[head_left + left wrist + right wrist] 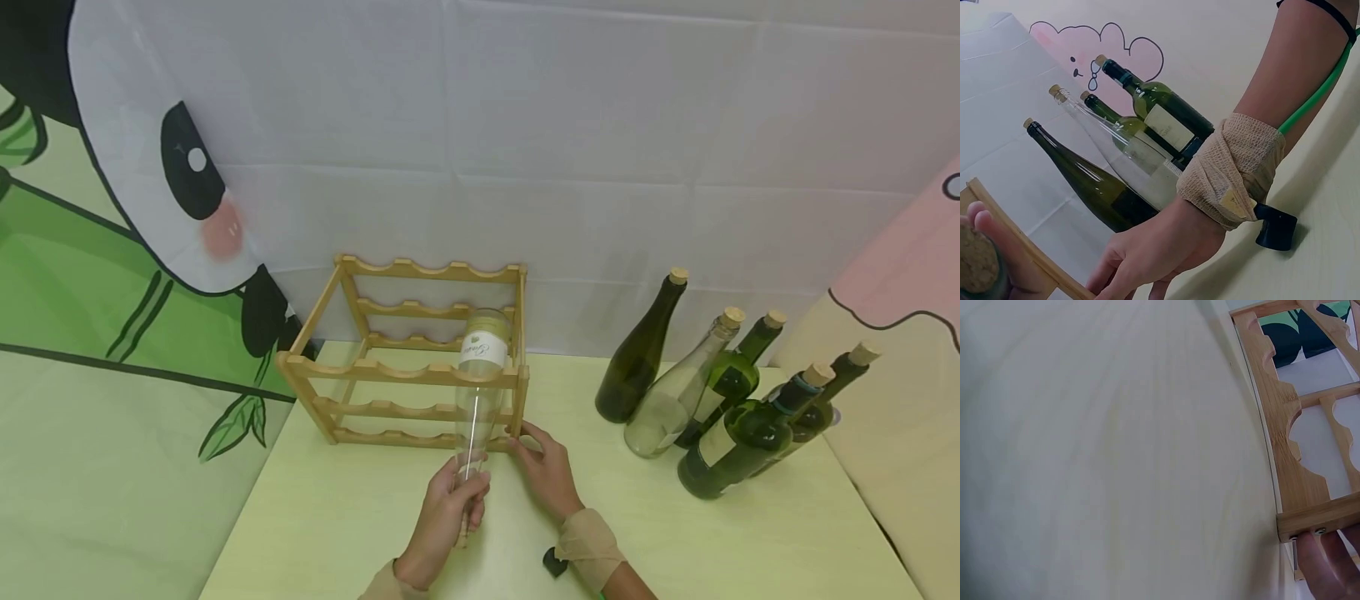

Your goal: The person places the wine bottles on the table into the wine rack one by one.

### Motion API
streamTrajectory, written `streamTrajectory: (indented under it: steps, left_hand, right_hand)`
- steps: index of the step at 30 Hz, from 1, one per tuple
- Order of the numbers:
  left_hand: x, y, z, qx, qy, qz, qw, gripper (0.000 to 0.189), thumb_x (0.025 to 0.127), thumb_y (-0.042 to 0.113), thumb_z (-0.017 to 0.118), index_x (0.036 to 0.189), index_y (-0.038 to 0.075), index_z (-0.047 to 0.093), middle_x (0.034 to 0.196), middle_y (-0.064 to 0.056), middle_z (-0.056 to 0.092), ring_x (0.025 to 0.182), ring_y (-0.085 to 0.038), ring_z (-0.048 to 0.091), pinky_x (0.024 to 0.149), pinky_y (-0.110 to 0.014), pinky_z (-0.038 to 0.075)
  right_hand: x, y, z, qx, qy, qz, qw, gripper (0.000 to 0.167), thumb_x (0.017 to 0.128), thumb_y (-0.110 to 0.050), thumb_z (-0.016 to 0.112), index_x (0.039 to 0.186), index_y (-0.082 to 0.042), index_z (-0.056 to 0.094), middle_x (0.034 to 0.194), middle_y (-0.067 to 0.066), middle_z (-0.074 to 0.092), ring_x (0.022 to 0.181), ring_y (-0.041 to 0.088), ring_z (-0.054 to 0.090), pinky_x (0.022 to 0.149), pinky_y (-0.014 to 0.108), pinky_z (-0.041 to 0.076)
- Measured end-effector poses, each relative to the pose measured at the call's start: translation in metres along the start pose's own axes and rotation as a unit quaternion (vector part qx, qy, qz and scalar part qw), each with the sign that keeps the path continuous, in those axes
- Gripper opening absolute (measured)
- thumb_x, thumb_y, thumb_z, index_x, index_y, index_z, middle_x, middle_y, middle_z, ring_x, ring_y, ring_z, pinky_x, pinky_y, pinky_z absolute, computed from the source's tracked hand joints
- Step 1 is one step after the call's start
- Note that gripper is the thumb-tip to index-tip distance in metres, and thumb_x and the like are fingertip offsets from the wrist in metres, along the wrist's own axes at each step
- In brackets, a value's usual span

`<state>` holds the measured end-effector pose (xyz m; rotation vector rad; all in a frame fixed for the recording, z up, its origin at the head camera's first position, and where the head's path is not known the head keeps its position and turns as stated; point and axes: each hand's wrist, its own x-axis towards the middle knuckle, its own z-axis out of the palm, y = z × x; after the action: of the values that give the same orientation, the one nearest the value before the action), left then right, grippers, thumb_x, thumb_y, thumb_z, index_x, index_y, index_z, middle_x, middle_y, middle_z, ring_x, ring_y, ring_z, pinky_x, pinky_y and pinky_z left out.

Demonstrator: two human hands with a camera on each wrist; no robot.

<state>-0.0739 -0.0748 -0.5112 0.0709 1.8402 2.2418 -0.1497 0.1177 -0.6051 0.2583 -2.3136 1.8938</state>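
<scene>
A wooden wine rack stands on the table with wavy, scalloped bars. A clear glass bottle with a white label lies in its right-hand slot, base toward the back and neck toward me. My left hand grips the bottle by its neck, below the front bars; the bottle's cork shows close up in the left wrist view. With its fingers at the rack's lower front right corner, my right hand holds the post. The right wrist view shows fingers against the rack's end piece.
Several corked bottles stand to the right: a dark green bottle, a clear bottle, and green ones such as a labelled bottle. A printed cloth hangs behind the table. A small black object is by my right wrist.
</scene>
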Motion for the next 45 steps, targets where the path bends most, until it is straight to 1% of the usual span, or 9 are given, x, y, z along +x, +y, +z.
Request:
streamTrajectory:
  steps: [7,11,16,18,23,28,34,40,45]
  left_hand:
    - [0.008,0.005,0.001,0.021,0.008,0.008,0.9997,0.05,0.106,0.015,0.062,0.144,-0.014,0.046,0.08,0.001,0.056,0.054,-0.004,0.049,0.053,-0.018,0.044]
    - [0.015,0.006,0.0,0.033,0.016,0.008,0.9993,0.046,0.107,0.014,0.061,0.143,-0.012,0.048,0.079,0.0,0.056,0.054,-0.005,0.049,0.053,-0.018,0.044]
    - [0.023,0.005,-0.001,0.036,0.018,0.015,0.9991,0.035,0.108,0.014,0.061,0.132,-0.01,0.054,0.079,0.0,0.056,0.053,-0.005,0.049,0.052,-0.018,0.044]
    - [0.026,0.005,0.0,0.033,0.02,0.02,0.9991,0.029,0.108,0.014,0.062,0.124,-0.009,0.056,0.077,0.0,0.056,0.053,-0.006,0.05,0.051,-0.019,0.044]
    - [0.033,0.007,0.002,0.033,0.032,0.024,0.9987,0.025,0.107,0.013,0.063,0.121,-0.008,0.056,0.076,0.0,0.055,0.053,-0.006,0.05,0.051,-0.019,0.044]
    - [0.04,0.01,0.004,0.05,0.041,0.018,0.9978,0.024,0.108,0.013,0.061,0.121,-0.007,0.056,0.079,-0.001,0.056,0.055,-0.007,0.051,0.052,-0.02,0.045]
    - [0.047,0.011,0.006,0.058,0.046,0.016,0.9971,0.02,0.107,0.014,0.063,0.112,-0.003,0.056,0.077,-0.001,0.056,0.053,-0.007,0.051,0.051,-0.019,0.046]
    - [0.049,0.011,0.004,0.036,0.032,0.0,0.9988,0.021,0.108,0.018,0.063,0.112,0.0,0.054,0.082,-0.004,0.058,0.058,-0.009,0.055,0.055,-0.02,0.049]
    - [0.039,0.007,-0.002,-0.006,0.001,-0.042,0.9991,0.032,0.111,0.034,0.061,0.112,0.003,0.055,0.082,0.001,0.06,0.056,-0.007,0.055,0.058,-0.02,0.049]
  right_hand:
    - [0.0,-0.001,0.001,0.0,0.002,-0.014,0.9999,0.037,0.101,-0.019,0.076,0.136,-0.009,0.072,0.123,0.011,0.073,0.111,0.033,0.076,0.098,0.043,0.06]
    - [-0.001,0.001,0.003,0.004,0.001,-0.019,0.9998,0.036,0.101,-0.017,0.076,0.136,-0.009,0.072,0.123,0.012,0.073,0.111,0.034,0.076,0.096,0.042,0.06]
    - [-0.001,0.001,0.003,-0.002,0.004,-0.021,0.9998,0.035,0.101,-0.017,0.076,0.136,-0.011,0.072,0.122,0.012,0.073,0.111,0.033,0.076,0.096,0.042,0.06]
    - [-0.001,0.001,0.003,-0.004,0.004,-0.018,0.9998,0.036,0.101,-0.017,0.076,0.137,-0.011,0.072,0.123,0.012,0.073,0.112,0.033,0.075,0.097,0.042,0.06]
    - [-0.001,0.002,0.003,-0.002,0.006,-0.017,0.9998,0.037,0.102,-0.017,0.076,0.137,-0.01,0.071,0.125,0.013,0.073,0.113,0.033,0.075,0.098,0.043,0.059]
    - [-0.001,0.002,0.003,-0.002,0.008,-0.012,0.9999,0.036,0.101,-0.017,0.077,0.137,-0.011,0.072,0.125,0.013,0.073,0.111,0.033,0.076,0.098,0.044,0.06]
    - [-0.001,0.002,0.002,0.003,0.009,-0.018,0.9998,0.036,0.102,-0.015,0.076,0.137,-0.009,0.071,0.125,0.015,0.073,0.108,0.034,0.077,0.095,0.043,0.061]
    - [0.0,0.002,0.001,-0.004,0.015,-0.016,0.9998,0.037,0.102,-0.016,0.076,0.138,-0.01,0.071,0.125,0.014,0.073,0.111,0.034,0.076,0.097,0.043,0.06]
    - [-0.001,0.002,0.002,-0.009,0.008,-0.004,0.9999,0.04,0.102,-0.019,0.076,0.139,-0.008,0.07,0.127,0.015,0.072,0.114,0.035,0.074,0.098,0.043,0.06]
